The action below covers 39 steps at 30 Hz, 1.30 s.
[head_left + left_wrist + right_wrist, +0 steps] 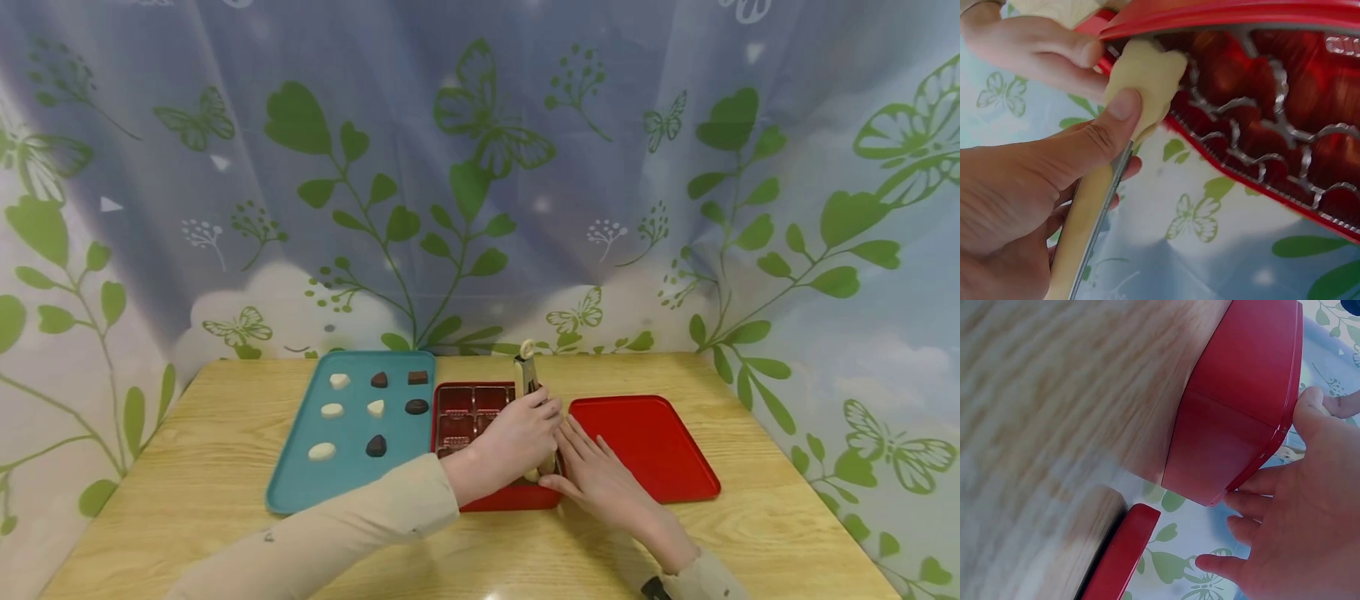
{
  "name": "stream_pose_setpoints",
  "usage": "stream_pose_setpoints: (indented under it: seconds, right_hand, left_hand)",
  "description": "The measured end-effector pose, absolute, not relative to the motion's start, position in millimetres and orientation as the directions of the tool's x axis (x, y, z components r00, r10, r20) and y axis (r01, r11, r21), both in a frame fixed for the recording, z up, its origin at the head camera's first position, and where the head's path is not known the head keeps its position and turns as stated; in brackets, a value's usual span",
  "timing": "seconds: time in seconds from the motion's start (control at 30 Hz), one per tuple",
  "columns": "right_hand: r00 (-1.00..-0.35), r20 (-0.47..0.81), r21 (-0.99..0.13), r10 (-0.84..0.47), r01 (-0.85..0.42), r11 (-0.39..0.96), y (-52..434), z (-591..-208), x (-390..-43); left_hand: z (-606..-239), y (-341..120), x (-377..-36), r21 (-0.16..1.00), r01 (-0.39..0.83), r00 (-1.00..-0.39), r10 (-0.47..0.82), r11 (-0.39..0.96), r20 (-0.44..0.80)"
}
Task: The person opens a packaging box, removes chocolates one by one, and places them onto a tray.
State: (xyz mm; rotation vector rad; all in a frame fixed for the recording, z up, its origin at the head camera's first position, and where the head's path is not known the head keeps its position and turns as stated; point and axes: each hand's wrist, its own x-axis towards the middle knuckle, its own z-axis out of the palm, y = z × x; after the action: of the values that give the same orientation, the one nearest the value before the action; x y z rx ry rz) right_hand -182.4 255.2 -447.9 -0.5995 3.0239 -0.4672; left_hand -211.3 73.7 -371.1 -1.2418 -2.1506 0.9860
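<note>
While the head camera looks down at a wooden table (pixel 225 467), the left hand (pixel 517 442) reaches across a red compartment box (pixel 472 408) that sits between a teal tray (pixel 300 475) and a red tray (pixel 645 442). This hand is curled around cream-handled tongs (pixel 527 375), which stand nearly upright at the box's right edge, their top rising above the knuckles. The right hand (pixel 600 475) lies just beside it, fingers fairly straight and pressed against the box's right side, in the gap between the box and the red tray. On the teal tray lie white and dark chocolates (pixel 375 408) in rows, well apart from both hands.

From the left wrist view, the left hand (pixel 1029 187) fills the lower left; its thumb (pixel 1110 119) presses along the tongs (pixel 1141 81), whose cream tip touches the red rim of the box (pixel 1210 15). The box's inner tray of scalloped silver-edged cells (pixel 1272 119) lies to the right of the tongs' tip. A finger of the other hand (pixel 1035 50) touches the box's corner just above.

From the right wrist view, the right hand (pixel 1297 512) rests against the box (pixel 1241 406), thumb on its rim and fingers loosely bent at its lower corner, not wrapped round it. The edge of the red tray (pixel 1125 556) shows just below, apart from the box.
</note>
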Motion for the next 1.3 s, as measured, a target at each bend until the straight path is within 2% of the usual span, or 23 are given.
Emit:
stream_pose_setpoints:
  seconds: [0.33, 0.6, 0.93, 1.07, 1.3]
  right_hand:
    - [-0.922, 0.057, -0.300, -0.382, -0.381, 0.875, 253.6, -447.2, -181.2]
    - [-0.925, 0.053, -0.312, -0.376, -0.373, 0.874, 252.9, -447.6, -180.9]
    - [-0.924, 0.064, -0.302, -0.376, -0.377, 0.875, 252.7, -447.7, -180.6]
    - [-0.926, 0.069, -0.309, -0.372, -0.374, 0.874, 251.6, -446.6, -179.7]
    - [-0.926, 0.074, -0.303, -0.370, -0.375, 0.876, 251.0, -447.5, -179.4]
  left_hand:
    - [-374.5, 59.2, -223.5, -0.720, 0.589, -0.413, 0.903, 0.366, 0.121]
    - [-362.7, 21.8, -225.3, -0.591, 0.641, -0.409, 0.870, 0.489, 0.277]
    - [-362.8, -22.2, -228.4, -0.488, 0.645, -0.370, 0.799, 0.588, 0.475]
    - [-359.4, -45.0, -231.3, -0.450, 0.634, -0.385, 0.761, 0.629, 0.522]
    - [-360.2, -91.3, -236.7, -0.432, 0.572, -0.458, 0.708, 0.698, 0.538]
